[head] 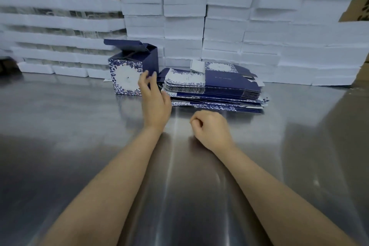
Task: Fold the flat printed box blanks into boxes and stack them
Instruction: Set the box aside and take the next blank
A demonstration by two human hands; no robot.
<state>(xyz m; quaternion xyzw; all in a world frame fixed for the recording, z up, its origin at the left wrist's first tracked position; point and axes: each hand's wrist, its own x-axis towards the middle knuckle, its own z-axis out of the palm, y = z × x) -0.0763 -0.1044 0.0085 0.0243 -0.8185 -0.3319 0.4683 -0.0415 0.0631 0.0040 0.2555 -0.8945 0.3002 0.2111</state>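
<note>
1. Standing upright at centre left of the frame, one folded box (129,75) sits on the table with its top flaps raised. It is navy, with a blue floral front around a white circle. Its inside is dark, and I cannot tell any contents.
2. Left hand (155,99) reaches to the box's right front corner, fingers (146,79) spread and nearly straight, gripping nothing. Contact with the box cannot be told.
3. Right hand (211,128) is low at the frame's centre, fingers curled into a fist, holding nothing, apart from the blanks.
4. Pile of flat blanks (215,89) lies just right of the box, same navy and floral print, edges uneven.
5. White stacks (223,26) wall off the whole back of the frame, blurred at upper left. A brown carton (357,8) shows at the upper right edge.
6. Steel table (79,126) is shiny and reflects both forearms.
</note>
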